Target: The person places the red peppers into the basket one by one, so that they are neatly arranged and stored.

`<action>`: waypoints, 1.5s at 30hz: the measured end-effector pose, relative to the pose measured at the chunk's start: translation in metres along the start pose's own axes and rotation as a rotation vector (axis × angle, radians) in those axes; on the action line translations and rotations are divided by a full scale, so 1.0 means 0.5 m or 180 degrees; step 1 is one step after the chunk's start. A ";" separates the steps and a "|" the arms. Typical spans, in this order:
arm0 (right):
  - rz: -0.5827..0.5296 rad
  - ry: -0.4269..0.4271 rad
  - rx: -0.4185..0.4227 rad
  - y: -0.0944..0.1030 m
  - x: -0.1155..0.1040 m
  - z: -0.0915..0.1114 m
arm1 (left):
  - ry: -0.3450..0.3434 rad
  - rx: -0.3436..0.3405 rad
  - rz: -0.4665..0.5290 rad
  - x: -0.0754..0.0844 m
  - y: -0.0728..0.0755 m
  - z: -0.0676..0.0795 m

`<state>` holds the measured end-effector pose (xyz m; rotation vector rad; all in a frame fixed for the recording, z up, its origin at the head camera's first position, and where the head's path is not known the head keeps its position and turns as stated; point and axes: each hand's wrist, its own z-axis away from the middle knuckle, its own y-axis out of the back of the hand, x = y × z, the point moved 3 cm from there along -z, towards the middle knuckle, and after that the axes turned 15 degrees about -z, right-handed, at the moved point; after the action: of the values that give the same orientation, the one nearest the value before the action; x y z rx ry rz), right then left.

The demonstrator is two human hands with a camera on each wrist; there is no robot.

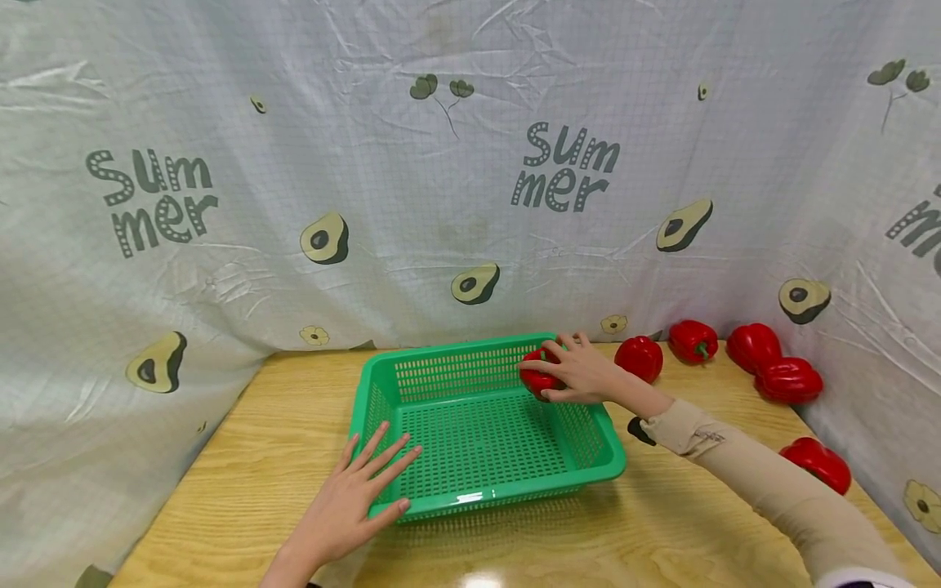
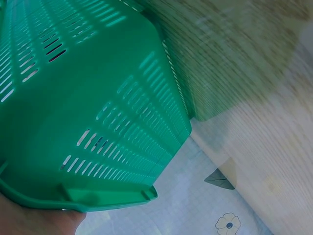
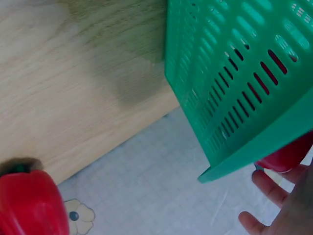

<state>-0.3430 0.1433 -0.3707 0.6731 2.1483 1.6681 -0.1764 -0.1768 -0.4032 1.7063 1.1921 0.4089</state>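
A green plastic basket [image 1: 470,494] with slotted walls stands on the wooden table. In the head view my right hand [image 1: 584,371] holds a red bell pepper [image 1: 535,376] inside the basket's back right corner, fingers over its top and thumb along its near side. Through the wall slots in the right wrist view, red shows, and part of this bell pepper [image 3: 288,155] appears past the rim. My left hand [image 1: 349,498] lies over the basket's front left corner with its fingers spread and straight. Its edge touches the rim in the left wrist view.
Right of the basket is a red bell pepper [image 1: 639,359], with another [image 1: 693,340] showing a green stem. Two more bell peppers [image 1: 789,380] sit against the right curtain. Another bell pepper [image 1: 818,464] lies beyond my right sleeve. A patterned curtain [image 1: 412,245] borders the table's back.
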 end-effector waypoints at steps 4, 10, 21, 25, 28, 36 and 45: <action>0.0104 0.0040 -0.0109 -0.006 -0.002 -0.010 | -0.0015 -0.0034 0.0004 -0.001 0.000 0.001; 0.0245 0.0086 -0.0256 -0.016 -0.004 -0.020 | -0.0024 -0.0051 -0.0001 0.000 0.001 0.002; 0.0370 -0.0006 -0.0376 -0.044 -0.001 -0.029 | -0.0032 -0.0060 -0.0037 0.000 0.001 0.001; 0.0373 -0.0055 -0.0446 -0.054 -0.002 -0.032 | -0.0050 -0.0038 -0.0054 0.001 0.001 0.001; 0.0315 -0.0073 -0.0442 -0.062 -0.001 -0.033 | -0.0037 -0.0041 -0.0041 0.001 0.001 0.002; 0.0259 -0.0141 -0.0410 -0.068 0.004 -0.036 | 0.0039 -0.0031 -0.0003 0.000 0.002 0.000; 0.0319 -0.0177 -0.0495 -0.068 0.003 -0.031 | -0.0003 -0.0038 -0.0035 0.001 0.000 0.001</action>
<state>-0.3580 0.1250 -0.3996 0.7826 1.9519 1.8232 -0.1756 -0.1767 -0.4036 1.6888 1.1958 0.4078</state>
